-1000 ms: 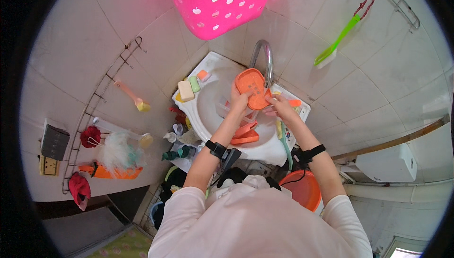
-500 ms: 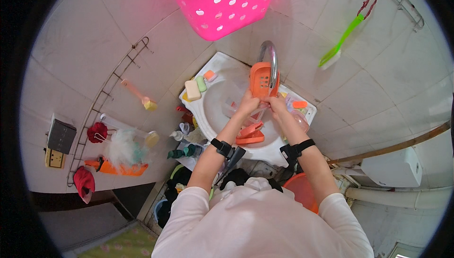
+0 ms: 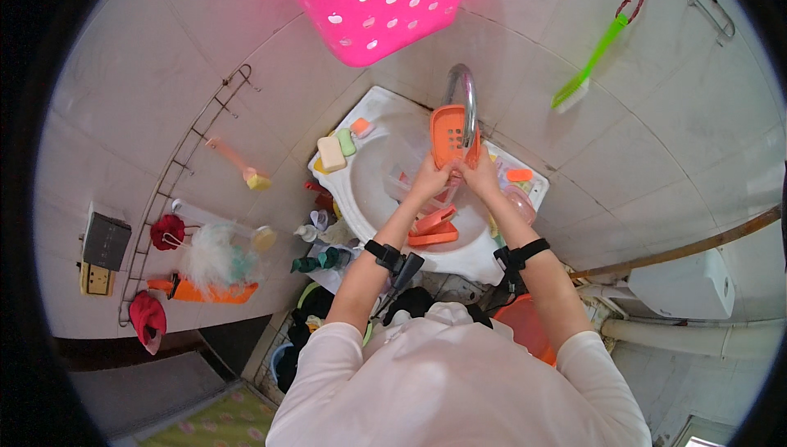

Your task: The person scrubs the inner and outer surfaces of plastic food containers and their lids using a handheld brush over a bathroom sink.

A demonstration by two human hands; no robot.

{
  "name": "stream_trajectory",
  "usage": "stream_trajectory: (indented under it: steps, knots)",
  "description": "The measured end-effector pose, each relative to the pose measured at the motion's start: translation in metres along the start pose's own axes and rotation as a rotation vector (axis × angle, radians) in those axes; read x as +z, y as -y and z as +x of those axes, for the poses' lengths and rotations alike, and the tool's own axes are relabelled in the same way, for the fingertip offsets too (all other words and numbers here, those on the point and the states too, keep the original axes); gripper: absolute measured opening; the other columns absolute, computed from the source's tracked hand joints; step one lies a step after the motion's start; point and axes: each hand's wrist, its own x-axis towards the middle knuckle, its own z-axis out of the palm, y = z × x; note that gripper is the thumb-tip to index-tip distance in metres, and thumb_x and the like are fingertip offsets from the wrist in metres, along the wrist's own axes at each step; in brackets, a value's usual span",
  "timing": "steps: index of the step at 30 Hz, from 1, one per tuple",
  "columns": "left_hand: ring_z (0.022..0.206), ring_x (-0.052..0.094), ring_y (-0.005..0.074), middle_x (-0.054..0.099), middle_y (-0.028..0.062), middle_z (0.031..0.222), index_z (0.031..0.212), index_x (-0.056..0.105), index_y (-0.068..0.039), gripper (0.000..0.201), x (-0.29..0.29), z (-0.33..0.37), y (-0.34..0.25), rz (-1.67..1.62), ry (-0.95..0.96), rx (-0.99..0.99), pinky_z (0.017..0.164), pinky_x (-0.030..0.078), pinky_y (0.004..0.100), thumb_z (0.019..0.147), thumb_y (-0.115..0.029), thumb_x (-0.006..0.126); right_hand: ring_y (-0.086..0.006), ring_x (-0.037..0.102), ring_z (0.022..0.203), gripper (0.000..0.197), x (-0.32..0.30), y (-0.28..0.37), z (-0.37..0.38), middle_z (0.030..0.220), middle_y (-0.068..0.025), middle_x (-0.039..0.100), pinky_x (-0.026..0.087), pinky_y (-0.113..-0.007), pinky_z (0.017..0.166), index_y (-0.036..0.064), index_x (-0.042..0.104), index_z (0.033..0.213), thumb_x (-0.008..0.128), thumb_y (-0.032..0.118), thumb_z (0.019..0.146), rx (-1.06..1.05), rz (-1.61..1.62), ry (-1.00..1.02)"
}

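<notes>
With both hands I hold an orange soap dish (image 3: 447, 129) with drain holes, tilted beneath the curved chrome faucet (image 3: 468, 90). My left hand (image 3: 431, 177) has its fingers closed on the dish's near left edge, and my right hand (image 3: 482, 173) grips its near right edge. The faucet's spout crosses in front of the dish's right part. Below my hands, other orange plastic pieces (image 3: 433, 234) and a clear plastic container (image 3: 397, 183) lie in the white sink (image 3: 367, 181). My forearms hide part of the basin.
A cream soap bar (image 3: 331, 154) and a green soap bar (image 3: 347, 143) rest on the sink's left rim. A pink basket (image 3: 385, 17) hangs above. At right hangs a green brush (image 3: 594, 62); at left, a wire rack (image 3: 193, 140) holds scrubbers. An orange basin (image 3: 529, 328) stands below.
The soap dish and both hands have shifted very slightly, and the view has moved a little. My grip on the dish stays the same.
</notes>
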Motion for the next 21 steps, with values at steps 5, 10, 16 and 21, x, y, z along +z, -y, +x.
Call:
stream_trajectory:
  steps: [5, 10, 16, 21]
  knots:
    - [0.076, 0.066, 0.0200, 0.062, 0.0157, 0.099, 0.121, 0.045, 0.000, 0.039, -0.016, 0.010, 0.027, 0.437, -0.273, 0.262, 0.058, 0.055, 0.0315, 0.090, -0.020, 0.055, -0.0419, 0.059, 0.085, 0.031, 0.003, 0.012, -0.001, 0.089, -0.0253, 0.061, 0.046, -0.046, 0.074, 0.0003, 0.048, 0.105, 0.056, 0.015, 0.080, 0.025, 0.110, 0.022]
    - [0.077, 0.061, 0.0404, 0.060, 0.0288, 0.086, 0.101, 0.056, 0.005, 0.047, -0.004, 0.012, 0.006, 0.641, -0.349, 0.080, 0.067, 0.047, 0.0423, 0.085, -0.040, 0.057, -0.0293, 0.062, 0.071, 0.027, -0.005, 0.008, -0.009, 0.083, -0.0186, 0.061, 0.049, -0.037, 0.065, -0.0005, 0.050, 0.103, 0.056, 0.013, 0.080, -0.040, -0.023, -0.048]
    - [0.095, 0.061, 0.0195, 0.062, 0.0152, 0.106, 0.120, 0.048, 0.002, 0.039, 0.003, 0.004, -0.006, 0.214, -0.048, 0.166, 0.077, 0.049, 0.0322, 0.088, -0.019, 0.057, -0.0381, 0.062, 0.081, 0.029, -0.008, -0.001, -0.008, 0.086, -0.0234, 0.062, 0.048, -0.044, 0.071, 0.0006, 0.052, 0.107, 0.055, 0.016, 0.083, 0.028, 0.108, -0.076]
    - [0.098, 0.060, 0.0211, 0.057, 0.0136, 0.113, 0.127, 0.037, 0.000, 0.045, -0.002, 0.006, 0.003, -0.123, 0.041, -0.037, 0.078, 0.051, 0.0362, 0.084, -0.003, 0.051, -0.0261, 0.065, 0.069, 0.029, -0.015, 0.008, -0.009, 0.080, -0.0179, 0.065, 0.049, -0.038, 0.063, 0.0006, 0.058, 0.104, 0.056, 0.025, 0.087, 0.313, 0.333, -0.001]
